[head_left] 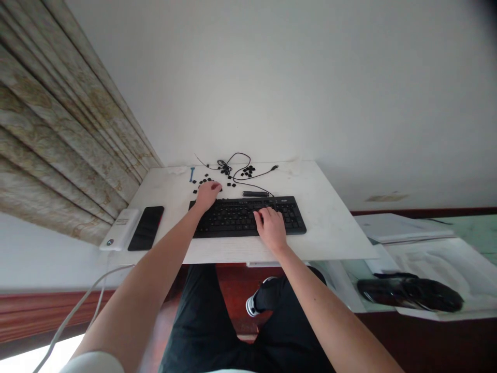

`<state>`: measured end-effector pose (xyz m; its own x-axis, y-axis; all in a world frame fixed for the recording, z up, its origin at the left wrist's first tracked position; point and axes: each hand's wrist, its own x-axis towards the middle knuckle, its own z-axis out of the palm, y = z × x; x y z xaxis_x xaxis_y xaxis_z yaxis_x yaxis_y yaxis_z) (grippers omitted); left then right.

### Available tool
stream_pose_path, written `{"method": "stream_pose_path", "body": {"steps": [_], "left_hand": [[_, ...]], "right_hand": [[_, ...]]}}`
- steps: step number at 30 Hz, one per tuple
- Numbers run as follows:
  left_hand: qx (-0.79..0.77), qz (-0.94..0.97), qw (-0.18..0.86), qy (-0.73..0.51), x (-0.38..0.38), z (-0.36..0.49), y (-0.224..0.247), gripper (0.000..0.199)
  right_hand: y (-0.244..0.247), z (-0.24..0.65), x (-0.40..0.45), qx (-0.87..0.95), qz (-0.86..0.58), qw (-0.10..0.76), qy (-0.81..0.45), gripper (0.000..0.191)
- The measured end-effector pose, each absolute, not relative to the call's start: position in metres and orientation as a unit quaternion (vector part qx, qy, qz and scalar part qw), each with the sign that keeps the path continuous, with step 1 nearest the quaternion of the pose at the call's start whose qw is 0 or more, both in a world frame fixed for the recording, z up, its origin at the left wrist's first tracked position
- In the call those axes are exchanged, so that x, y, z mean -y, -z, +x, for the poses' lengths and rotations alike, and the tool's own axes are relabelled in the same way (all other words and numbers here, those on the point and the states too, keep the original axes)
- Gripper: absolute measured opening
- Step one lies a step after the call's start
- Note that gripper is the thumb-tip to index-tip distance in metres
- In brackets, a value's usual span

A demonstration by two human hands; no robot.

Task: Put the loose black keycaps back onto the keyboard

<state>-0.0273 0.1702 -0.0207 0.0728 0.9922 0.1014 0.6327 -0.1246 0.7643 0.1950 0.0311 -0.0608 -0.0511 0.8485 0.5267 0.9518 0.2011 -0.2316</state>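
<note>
A black keyboard (229, 220) lies near the front of the white table, with part of it hidden under my hands. My left hand (207, 196) is over its back left corner, fingers curled together among loose black keycaps (205, 180); whatever is between the fingertips is too small to make out. On the right half of the keyboard rests my right hand (272, 228), its thumb apart from the fingers. A long black keycap-like bar (255, 194) lies just behind the keyboard. More loose keycaps (248, 170) are scattered beside the coiled cable (225, 166).
A small blue tool (191, 174) lies at the back left of the table (322, 207). A black phone (146, 228) and a white box-shaped device (120, 229) are at the left edge, by the curtain (70, 114). At right, a black glossy object (409, 292) sits lower down on white packaging.
</note>
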Motion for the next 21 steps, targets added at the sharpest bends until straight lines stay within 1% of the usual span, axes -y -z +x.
{"method": "stream_pose_path", "body": {"steps": [2, 3, 4, 6, 8, 11, 13, 16, 18, 21], "left_hand": [[-0.529, 0.507, 0.503, -0.458, -0.152, -0.02, 0.016, 0.018], [-0.468, 0.417, 0.604, -0.492, -0.142, -0.016, 0.014, 0.018], [-0.413, 0.342, 0.677, -0.504, -0.13, -0.012, 0.012, 0.017], [-0.337, 0.237, 0.758, -0.506, -0.106, -0.006, 0.01, 0.016], [-0.306, 0.183, 0.791, -0.497, -0.086, -0.001, 0.009, 0.018], [-0.305, 0.165, 0.803, -0.484, -0.065, 0.002, 0.01, 0.019], [-0.314, 0.178, 0.803, -0.474, -0.056, 0.003, 0.012, 0.019], [-0.324, 0.215, 0.801, -0.454, -0.045, 0.0, 0.015, 0.022], [-0.323, 0.242, 0.801, -0.443, -0.04, -0.002, 0.016, 0.025], [-0.311, 0.264, 0.801, -0.439, -0.031, -0.006, 0.016, 0.027]], "right_hand": [[0.06, 0.195, -0.03, 0.72, -0.62, 0.299, 0.087, 0.032], [0.06, 0.195, -0.03, 0.721, -0.616, 0.305, 0.085, 0.032], [0.059, 0.196, -0.029, 0.722, -0.613, 0.311, 0.084, 0.032], [0.058, 0.197, -0.028, 0.72, -0.608, 0.324, 0.08, 0.031], [0.057, 0.198, -0.027, 0.714, -0.607, 0.343, 0.071, 0.03], [0.055, 0.196, -0.023, 0.704, -0.597, 0.382, 0.035, 0.027], [0.051, 0.191, -0.019, 0.69, -0.592, 0.416, -0.008, 0.024], [0.04, 0.176, -0.013, 0.66, -0.579, 0.467, -0.106, 0.021], [0.03, 0.164, -0.01, 0.659, -0.553, 0.481, -0.17, 0.025], [0.018, 0.148, -0.008, 0.683, -0.521, 0.466, -0.214, 0.034]]}}
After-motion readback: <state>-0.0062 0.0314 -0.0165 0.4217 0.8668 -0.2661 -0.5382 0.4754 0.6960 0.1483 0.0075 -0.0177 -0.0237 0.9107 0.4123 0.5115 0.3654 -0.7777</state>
